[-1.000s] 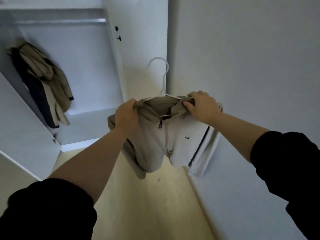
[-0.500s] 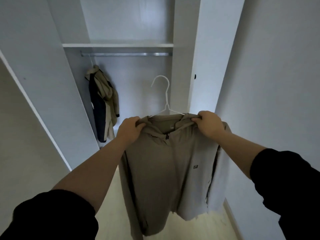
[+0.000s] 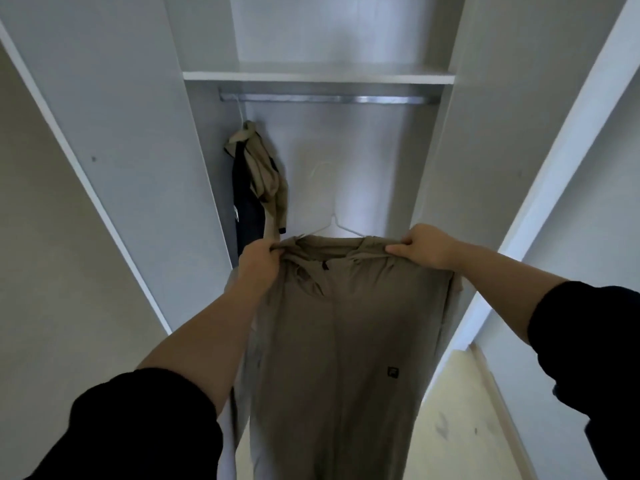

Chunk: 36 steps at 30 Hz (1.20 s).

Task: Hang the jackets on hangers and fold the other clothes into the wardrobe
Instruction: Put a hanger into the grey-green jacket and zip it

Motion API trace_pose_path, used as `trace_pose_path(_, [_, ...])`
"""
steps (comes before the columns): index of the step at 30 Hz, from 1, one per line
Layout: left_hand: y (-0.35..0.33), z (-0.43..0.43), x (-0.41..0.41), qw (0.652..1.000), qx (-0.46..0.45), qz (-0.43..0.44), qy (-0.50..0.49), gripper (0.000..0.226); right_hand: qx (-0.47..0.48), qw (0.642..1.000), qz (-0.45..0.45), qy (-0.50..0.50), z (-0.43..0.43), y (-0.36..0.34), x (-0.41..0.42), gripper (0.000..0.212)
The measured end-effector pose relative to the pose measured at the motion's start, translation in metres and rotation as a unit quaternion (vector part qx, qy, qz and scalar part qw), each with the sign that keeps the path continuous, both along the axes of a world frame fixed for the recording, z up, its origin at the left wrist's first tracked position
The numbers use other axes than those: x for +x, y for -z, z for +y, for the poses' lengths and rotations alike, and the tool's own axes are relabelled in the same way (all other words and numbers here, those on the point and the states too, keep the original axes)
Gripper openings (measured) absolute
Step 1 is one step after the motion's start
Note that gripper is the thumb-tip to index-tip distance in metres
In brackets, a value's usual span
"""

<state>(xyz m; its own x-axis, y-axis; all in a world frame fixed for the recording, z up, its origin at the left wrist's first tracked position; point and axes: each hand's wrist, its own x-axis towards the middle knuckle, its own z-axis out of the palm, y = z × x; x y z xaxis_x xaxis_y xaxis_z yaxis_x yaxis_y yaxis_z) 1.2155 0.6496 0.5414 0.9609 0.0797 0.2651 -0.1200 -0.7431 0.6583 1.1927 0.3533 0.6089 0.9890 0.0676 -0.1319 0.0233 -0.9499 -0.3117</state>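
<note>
— Whereabouts of the tan jacket (image 3: 346,341)?

— Up in the air, right in front of the open wardrobe (image 3: 138,150). Front side toward the camera, zip closed down the middle, small dark logo patch low on the right. Hanging long from the collar, bottom hem out of view.

— And the grips?

— Left grip (image 3: 258,261) closed round a bunch of cloth at one shoulder of the jacket, fingers curled over the fold. Right grip (image 3: 420,245) pinching the other shoulder, thumb pointing inward along the top edge. Both forearms bare, black sleeves (image 3: 138,427) ending near the elbows.

— On a hanger?

— Yes. White hanger (image 3: 336,221) tucked inside the collar, thin arms showing just above the neckline, hook rising pale and blurred against the back wall. Well below the metal rail (image 3: 329,98), not touching it.

— Anything hung there already?

— One other jacket (image 3: 258,188), tan over dark navy, at the far left end of the rail, close against the side panel. White shelf (image 3: 318,77) just above the rail.

— Lower down?

— Pale wooden floor (image 3: 460,427) to the right of the held jacket, beside the edge of an open white door (image 3: 554,168).
</note>
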Motion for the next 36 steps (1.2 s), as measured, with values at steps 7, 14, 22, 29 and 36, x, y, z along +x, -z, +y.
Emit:
trace_pose_path(7, [0.008, 0.007, 0.144, 0.996, 0.052, 0.071, 0.011, 0.028, -0.022, 0.996, -0.085, 0.027, 0.012, 0.005, 0.155, 0.049])
trace_pose_path(14, [0.002, 0.002, 0.273, 0.984, -0.052, 0.161, 0.053, 0.026, -0.036, 0.994, -0.087, 0.051, 0.032, -0.010, 0.280, 0.049])
trace_pose_path(22, [-0.014, 0.003, 0.402, 0.884, -0.252, 0.361, 0.160, 0.039, -0.025, 0.988, -0.081, 0.129, 0.073, -0.023, 0.385, 0.052])
trace_pose_path(29, [-0.031, 0.010, 0.480, 0.856, -0.377, 0.319, 0.156, 0.038, 0.030, 0.974, -0.096, 0.204, 0.126, -0.032, 0.450, 0.046])
trace_pose_path(36, [-0.046, 0.037, 0.539, 0.885, -0.353, 0.265, 0.146, 0.037, 0.101, 0.958, -0.131, 0.233, 0.177, -0.024, 0.494, 0.035])
